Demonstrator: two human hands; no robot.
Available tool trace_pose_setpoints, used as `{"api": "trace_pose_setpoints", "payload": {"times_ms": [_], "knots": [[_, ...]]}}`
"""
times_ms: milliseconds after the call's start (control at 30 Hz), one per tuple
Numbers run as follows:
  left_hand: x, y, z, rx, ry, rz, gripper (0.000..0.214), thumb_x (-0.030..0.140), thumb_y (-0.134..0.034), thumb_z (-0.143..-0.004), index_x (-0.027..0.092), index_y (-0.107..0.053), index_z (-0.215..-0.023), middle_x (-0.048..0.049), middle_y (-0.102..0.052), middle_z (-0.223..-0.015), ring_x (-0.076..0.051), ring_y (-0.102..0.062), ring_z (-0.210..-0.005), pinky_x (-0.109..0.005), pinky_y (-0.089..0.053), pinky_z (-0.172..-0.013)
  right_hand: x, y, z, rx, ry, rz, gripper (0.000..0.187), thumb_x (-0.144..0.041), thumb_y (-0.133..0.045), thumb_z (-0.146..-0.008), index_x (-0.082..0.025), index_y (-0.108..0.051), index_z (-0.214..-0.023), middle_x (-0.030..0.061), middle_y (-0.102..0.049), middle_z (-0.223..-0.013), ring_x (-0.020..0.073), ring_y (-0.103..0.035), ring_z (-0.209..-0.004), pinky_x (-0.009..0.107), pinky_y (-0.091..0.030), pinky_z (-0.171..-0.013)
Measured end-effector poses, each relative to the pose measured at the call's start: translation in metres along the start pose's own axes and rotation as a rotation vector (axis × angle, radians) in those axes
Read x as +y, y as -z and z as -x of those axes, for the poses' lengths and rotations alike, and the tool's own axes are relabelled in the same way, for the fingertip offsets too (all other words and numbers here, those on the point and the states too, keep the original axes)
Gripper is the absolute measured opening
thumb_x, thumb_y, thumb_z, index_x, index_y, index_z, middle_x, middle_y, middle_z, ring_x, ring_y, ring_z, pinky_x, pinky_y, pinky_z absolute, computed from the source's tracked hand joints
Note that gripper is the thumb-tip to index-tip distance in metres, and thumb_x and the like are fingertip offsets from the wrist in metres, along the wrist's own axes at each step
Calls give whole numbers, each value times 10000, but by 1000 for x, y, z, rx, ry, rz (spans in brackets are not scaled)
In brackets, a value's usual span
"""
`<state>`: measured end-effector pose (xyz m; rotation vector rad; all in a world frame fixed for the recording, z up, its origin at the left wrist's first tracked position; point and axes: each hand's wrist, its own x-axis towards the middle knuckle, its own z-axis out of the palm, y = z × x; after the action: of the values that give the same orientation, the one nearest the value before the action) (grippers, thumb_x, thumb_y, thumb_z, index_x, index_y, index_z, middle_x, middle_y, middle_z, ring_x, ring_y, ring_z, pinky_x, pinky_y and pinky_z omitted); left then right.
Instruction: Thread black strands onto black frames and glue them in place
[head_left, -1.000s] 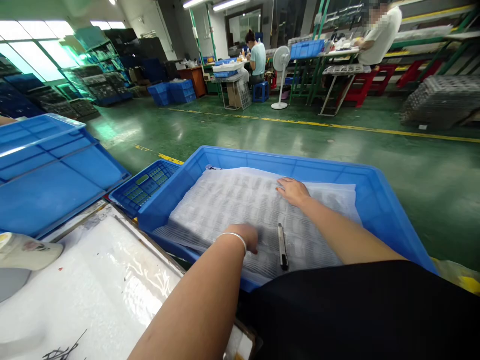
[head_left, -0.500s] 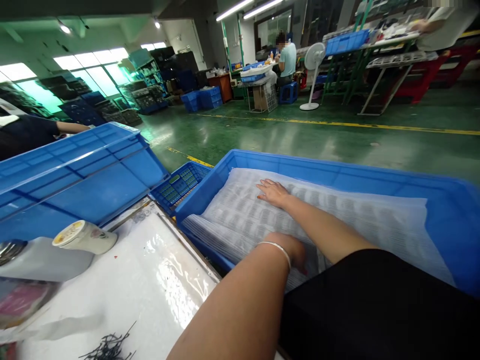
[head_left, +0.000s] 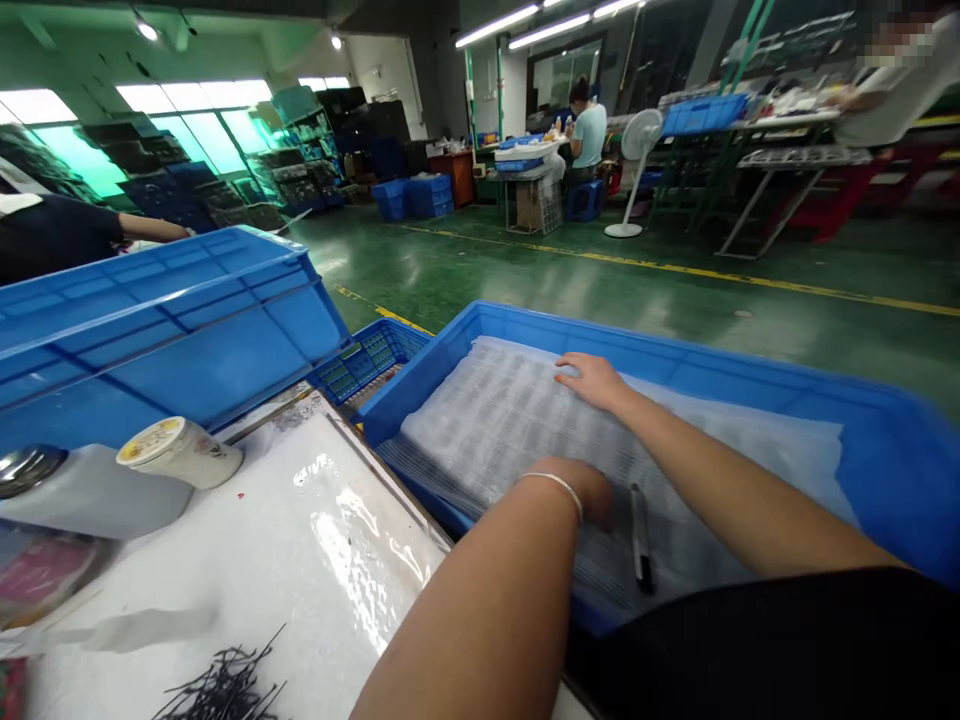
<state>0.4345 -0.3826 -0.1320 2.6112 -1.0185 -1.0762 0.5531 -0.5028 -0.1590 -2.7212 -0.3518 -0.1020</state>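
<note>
A blue crate (head_left: pixel 885 440) in front of me holds a stack of clear plastic trays (head_left: pixel 510 420) filled with small dark parts. My right hand (head_left: pixel 592 380) lies flat on the far part of the top tray, fingers stretched out. My left hand (head_left: pixel 581 485), with a thin bracelet at the wrist, rests on the near edge of the stack; its fingers are bent down out of sight. A dark pen-like tool (head_left: pixel 640 537) lies on the tray just right of my left hand.
A white plastic-covered table (head_left: pixel 300 560) at left carries a paper cup (head_left: pixel 180 452), a grey dispenser (head_left: pixel 82 490) and a heap of thin black pins (head_left: pixel 217 685). Another blue crate (head_left: pixel 165 330) stands behind it. People sit at benches across the green floor (head_left: pixel 525 270).
My right hand slid left over the top tray, then back right toward the far edge. The view turned left, showing more table. My left hand stayed at the near edge.
</note>
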Motion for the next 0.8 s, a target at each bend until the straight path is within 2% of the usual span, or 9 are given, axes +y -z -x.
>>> {"api": "trace_pose_setpoints", "payload": {"times_ms": [67,133,267,367,433,533,633,700,800], "knots": [[1,7,9,78,3,-24,354,408,-787,-671,151,-734,-908,-149,-716,-986,-322,-665,-935,-414,-545,-819,12,42,36,32,-57,-31,320,-328,-564,-870,-191,-654,-1145,71,-654,-1218,243,-600,-1136,376,-455,-994],[4,13,18,235,-10,-31,298,358,-713,-758,153,-724,-974,-162,-700,-1045,-328,-651,-992,-424,-523,-866,22,86,88,45,-99,-70,314,-373,-570,-861,-215,-668,-1114,51,-686,-1147,234,-638,-1065,361,-494,-937],[11,29,34,612,-59,41,244,233,-510,-864,197,-707,-1004,-102,-713,-1000,-266,-651,-1005,-376,-491,-907,28,161,223,72,-240,-295,368,-479,-598,-818,-280,-678,-1117,28,-670,-1188,264,-625,-1104,388,-505,-944],[14,52,48,819,-65,146,307,220,-413,-889,174,-676,-1039,-73,-719,-868,-190,-683,-845,-281,-517,-791,30,187,321,42,-469,-465,418,-539,-613,-797,-320,-663,-1149,29,-674,-1183,257,-630,-1104,337,-540,-891],[15,72,64,911,-62,203,321,240,-395,-891,141,-664,-1033,-68,-708,-798,-164,-683,-737,-244,-518,-704,33,191,368,75,-607,-555,438,-575,-622,-778,-301,-679,-1116,51,-679,-1169,265,-648,-1061,319,-561,-830],[20,102,103,1012,-75,249,303,337,-473,-857,138,-681,-950,-50,-681,-702,-168,-669,-667,-232,-511,-625,33,188,402,148,-700,-635,438,-580,-633,-774,-265,-688,-1073,77,-675,-1167,264,-658,-1020,309,-562,-787],[35,115,161,1083,-123,297,283,396,-587,-770,147,-702,-837,-29,-648,-608,-173,-641,-601,-237,-506,-585,20,185,404,181,-647,-690,404,-536,-616,-818,-225,-676,-1069,100,-680,-1137,251,-656,-1006,307,-548,-787],[49,109,207,1065,-117,250,317,449,-609,-749,159,-709,-828,-30,-666,-637,-178,-647,-619,-240,-513,-597,7,183,399,172,-550,-721,394,-510,-602,-844,-199,-665,-1078,114,-684,-1113,245,-657,-994,319,-539,-800],[68,80,279,1017,-44,80,345,529,-609,-744,221,-734,-836,-14,-691,-668,-179,-648,-616,-237,-502,-581,-8,180,395,169,-428,-750,411,-511,-608,-841,-184,-657,-1084,117,-686,-1092,243,-663,-965,334,-540,-777]]}}
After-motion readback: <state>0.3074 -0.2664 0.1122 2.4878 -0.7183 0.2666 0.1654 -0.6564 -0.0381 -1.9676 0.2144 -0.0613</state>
